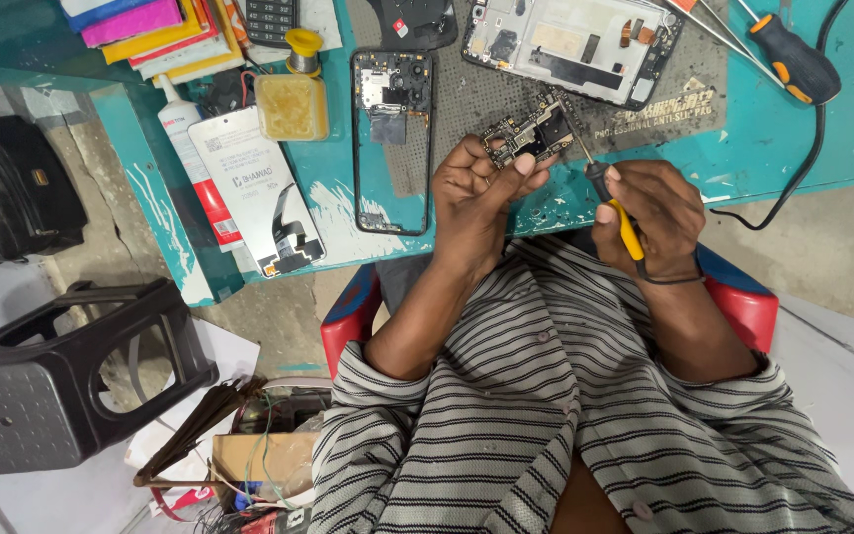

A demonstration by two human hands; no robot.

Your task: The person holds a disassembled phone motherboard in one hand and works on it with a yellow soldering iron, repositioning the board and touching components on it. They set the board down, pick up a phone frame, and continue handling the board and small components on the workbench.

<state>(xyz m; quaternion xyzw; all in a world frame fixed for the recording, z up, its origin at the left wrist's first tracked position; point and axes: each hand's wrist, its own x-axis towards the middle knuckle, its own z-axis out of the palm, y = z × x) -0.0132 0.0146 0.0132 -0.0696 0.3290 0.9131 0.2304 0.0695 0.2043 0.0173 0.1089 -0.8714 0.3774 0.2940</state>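
My left hand (474, 190) pinches a small phone circuit board (531, 133) and holds it just above the near edge of the teal workbench (842, 138). My right hand (649, 210) grips a yellow-and-black soldering iron (615, 203) like a pen. Its thin tip rests against the right side of the board. A black cable runs from the iron's handle past my wrist.
A black phone frame (392, 138) and an opened phone (575, 44) lie on a grey mat (684, 89). Also on the bench: a yellowish jar (292, 99), a white phone part (254, 188), an orange-black screwdriver (793, 59), coloured cards (150, 30). A black stool (61, 376) stands on the left floor.
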